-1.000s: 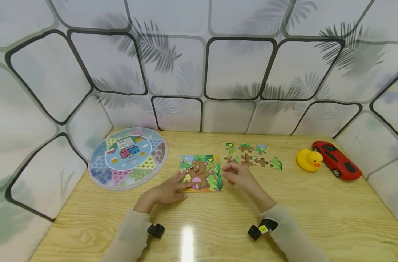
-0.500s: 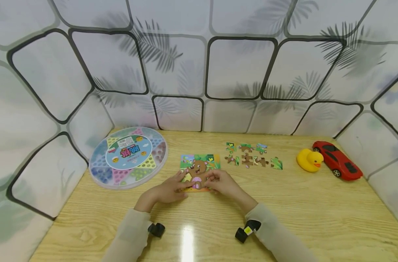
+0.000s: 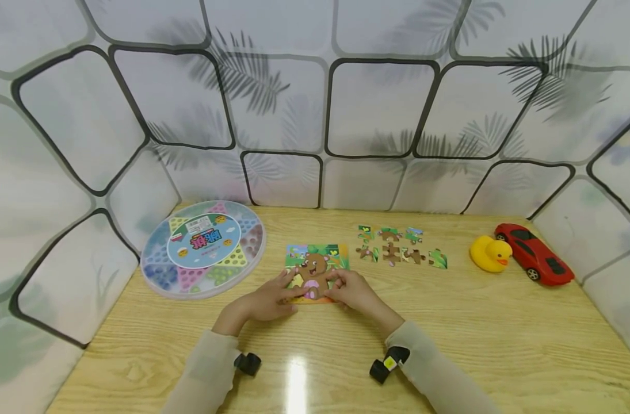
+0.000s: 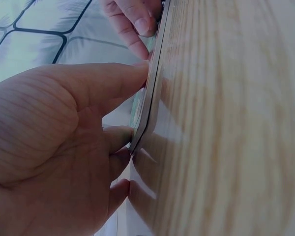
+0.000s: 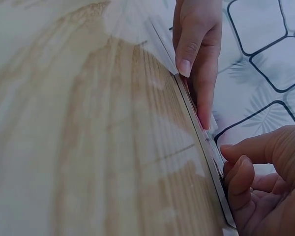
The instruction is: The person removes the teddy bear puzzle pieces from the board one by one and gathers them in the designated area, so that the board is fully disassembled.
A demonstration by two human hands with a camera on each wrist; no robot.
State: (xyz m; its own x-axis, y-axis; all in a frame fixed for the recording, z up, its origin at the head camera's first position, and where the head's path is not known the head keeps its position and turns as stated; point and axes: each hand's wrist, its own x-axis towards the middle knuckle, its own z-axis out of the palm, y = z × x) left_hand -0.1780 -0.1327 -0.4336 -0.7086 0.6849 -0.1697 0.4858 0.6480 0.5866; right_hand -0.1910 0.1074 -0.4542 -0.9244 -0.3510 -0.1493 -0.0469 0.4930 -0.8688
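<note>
In the head view a bear picture puzzle board (image 3: 315, 257) lies flat on the wooden table. My left hand (image 3: 265, 299) rests on its lower left part with the fingers fairly straight; the fingertips touch the surface and the left edge. Over the board's lower right, my right hand (image 3: 353, 289) pinches with thumb and index finger at a small puzzle piece, mostly hidden by the fingers. The right wrist view has its thumb (image 5: 241, 149) near the index fingertip, low at the board's edge. Several loose puzzle pieces (image 3: 391, 252) lie apart from each other, right of the board.
A round Chinese checkers set (image 3: 203, 247) lies at the left. Toward the right are a yellow rubber duck (image 3: 488, 253) and a red toy car (image 3: 534, 255). A patterned wall covering (image 3: 379, 109) rises behind and beside the table (image 3: 449, 322).
My right hand has moved left from the board's right edge to over its lower part, then shifted only slightly. The left hand has stayed where it was.
</note>
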